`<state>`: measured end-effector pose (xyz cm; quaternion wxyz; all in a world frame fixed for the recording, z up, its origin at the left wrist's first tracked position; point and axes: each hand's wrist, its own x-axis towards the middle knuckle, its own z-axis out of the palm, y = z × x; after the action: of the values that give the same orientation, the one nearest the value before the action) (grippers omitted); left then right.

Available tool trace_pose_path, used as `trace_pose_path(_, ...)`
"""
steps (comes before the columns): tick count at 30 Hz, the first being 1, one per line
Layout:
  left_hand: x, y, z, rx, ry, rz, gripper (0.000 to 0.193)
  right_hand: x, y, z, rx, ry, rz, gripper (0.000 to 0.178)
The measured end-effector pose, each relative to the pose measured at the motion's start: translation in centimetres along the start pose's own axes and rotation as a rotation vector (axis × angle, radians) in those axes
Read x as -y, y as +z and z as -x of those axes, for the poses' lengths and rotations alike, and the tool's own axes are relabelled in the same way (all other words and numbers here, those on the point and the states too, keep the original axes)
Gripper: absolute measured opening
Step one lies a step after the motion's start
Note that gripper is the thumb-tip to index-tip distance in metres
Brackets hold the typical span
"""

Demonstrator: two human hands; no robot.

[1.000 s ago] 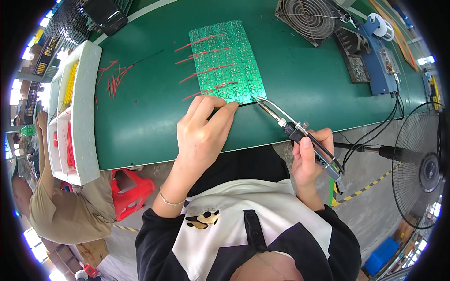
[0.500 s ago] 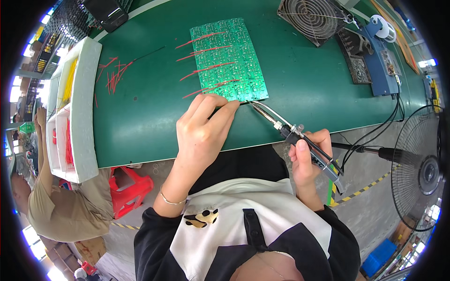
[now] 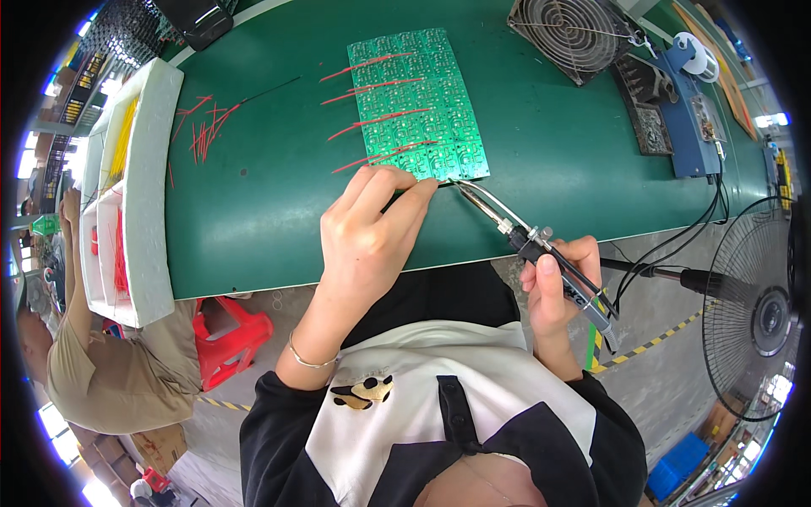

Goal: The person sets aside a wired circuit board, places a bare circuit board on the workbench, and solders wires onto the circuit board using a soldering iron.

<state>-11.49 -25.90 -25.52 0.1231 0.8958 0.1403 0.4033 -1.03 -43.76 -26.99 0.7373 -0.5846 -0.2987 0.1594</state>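
Observation:
A green circuit board panel (image 3: 460,106) lies on the green bench top, with several red wires (image 3: 384,114) reaching across it and past its left edge. At the panel's near edge my left hand (image 3: 369,224) pinches a thin dark wire, mostly hidden by the fingers. My right hand (image 3: 557,283) is closed round the handle of a soldering iron (image 3: 528,245) that has a thin metal feed tube along it. The iron's tip meets the panel's near edge, just right of my left fingertips. What the tip touches is too small to make out.
Loose red wires (image 3: 203,135) and a black one lie on the left, beside a white foam box (image 3: 156,203) of yellow and red wires. A fan (image 3: 566,34) and a blue solder station (image 3: 688,110) with a reel stand at back right. Another person (image 3: 127,363) sits at left.
The view has shifted slightly. Both hands keep their grips, and the iron's tip stays at the panel's near edge.

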Motion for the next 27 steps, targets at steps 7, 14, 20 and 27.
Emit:
trace_pose_path(7, 0.2, 0.13, 0.0, 0.002, 0.007, -0.012, 0.02, 0.3, 0.03, -0.05, 0.019, 0.01, 0.011, 0.021)
trace_pose_path(14, 0.21, 0.17, 0.06, 0.005, 0.004, -0.015, 0.02, 0.24, -0.04, -0.19, 0.046, -0.027, 0.004, 0.02)
trace_pose_path(20, 0.23, 0.14, -0.01, 0.003, 0.006, -0.012, 0.02, -0.08, -0.14, -0.32, 0.041, -0.043, -0.008, 0.021)
trace_pose_path(27, 0.38, 0.09, 0.05, -0.002, 0.012, -0.009, 0.021, -0.25, 0.11, -0.29, 0.002, -0.028, -0.041, 0.023)
